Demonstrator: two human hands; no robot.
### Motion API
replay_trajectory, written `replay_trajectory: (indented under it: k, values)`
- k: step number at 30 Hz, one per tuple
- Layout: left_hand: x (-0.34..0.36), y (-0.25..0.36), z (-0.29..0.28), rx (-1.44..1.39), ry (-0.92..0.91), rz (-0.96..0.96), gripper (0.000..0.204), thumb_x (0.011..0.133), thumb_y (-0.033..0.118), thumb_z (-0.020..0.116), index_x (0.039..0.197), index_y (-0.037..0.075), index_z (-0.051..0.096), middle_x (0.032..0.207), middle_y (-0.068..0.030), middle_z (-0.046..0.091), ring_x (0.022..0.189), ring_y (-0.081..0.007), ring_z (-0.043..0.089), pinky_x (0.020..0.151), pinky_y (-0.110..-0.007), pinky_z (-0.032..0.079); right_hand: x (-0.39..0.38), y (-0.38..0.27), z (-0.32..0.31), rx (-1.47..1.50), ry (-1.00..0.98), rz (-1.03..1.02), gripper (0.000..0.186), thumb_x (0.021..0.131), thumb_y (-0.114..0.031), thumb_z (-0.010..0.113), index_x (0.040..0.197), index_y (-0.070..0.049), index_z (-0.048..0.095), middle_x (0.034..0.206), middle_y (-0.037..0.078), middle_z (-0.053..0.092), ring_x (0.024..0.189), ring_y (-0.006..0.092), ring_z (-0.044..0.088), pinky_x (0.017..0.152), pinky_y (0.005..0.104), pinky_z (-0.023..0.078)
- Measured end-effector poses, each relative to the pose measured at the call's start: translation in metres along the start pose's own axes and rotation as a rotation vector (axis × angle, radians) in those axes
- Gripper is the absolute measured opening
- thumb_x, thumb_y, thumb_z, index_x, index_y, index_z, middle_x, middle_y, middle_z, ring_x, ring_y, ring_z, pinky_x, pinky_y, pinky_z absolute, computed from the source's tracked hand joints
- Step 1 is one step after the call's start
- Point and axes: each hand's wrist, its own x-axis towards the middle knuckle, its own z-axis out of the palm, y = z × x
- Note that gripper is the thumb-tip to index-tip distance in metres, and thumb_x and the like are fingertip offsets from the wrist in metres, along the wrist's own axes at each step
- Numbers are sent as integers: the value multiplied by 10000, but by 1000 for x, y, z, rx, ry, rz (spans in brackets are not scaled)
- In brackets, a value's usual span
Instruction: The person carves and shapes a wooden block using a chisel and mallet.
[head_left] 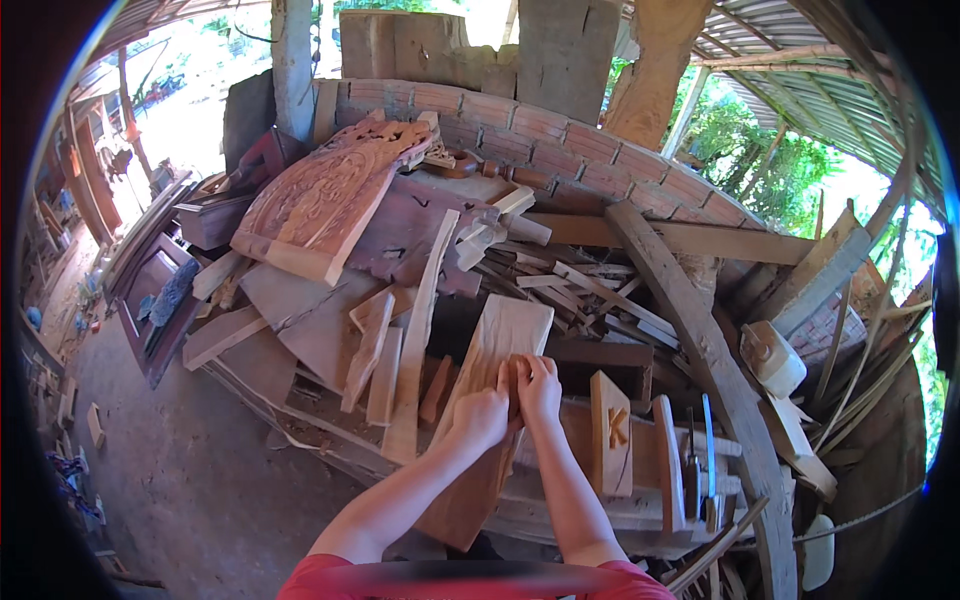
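A long, pale wooden board (512, 325) lies tilted in front of me, its near end close to my body. My left hand (482, 415) is closed in a fist over the board's right half. Close against it, my right hand (540, 385) is closed too, with its fingers curled at the board's right edge. A small brown piece shows between the hands, but the fingers hide most of it and I cannot make out its kind. Right of my right forearm stands a light wood block with a raised letter shape (617, 430).
A carved wooden panel (325, 195) rests on the pile at the far left. Loose wood strips (590, 285) lie beyond the board. At right are a blue saw-like blade (709, 450), a slanted beam (690, 330) and a whitish plastic jug (773, 360). A brick wall (560, 150) runs behind.
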Motion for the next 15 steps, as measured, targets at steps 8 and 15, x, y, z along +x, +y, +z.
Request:
replay_trajectory:
  k: [8,15]
  values:
    - [-176,9,1,-96,50,-3,875,683,473,635,1325,-30,316,627,-81,569,455,-203,577,384,-323,452,-174,-39,-31,24,-7,13,244,826,-239,577,1032,-114,618,1023,126,571,880,314,580,723,414,457]
    - [-241,8,-4,-99,-88,-39,944,678,561,620,1337,-27,288,631,-105,592,478,-236,594,410,-340,468,-237,-70,-52,-104,-59,-7,275,810,-193,581,1075,-120,597,1039,103,560,947,261,550,763,386,381]
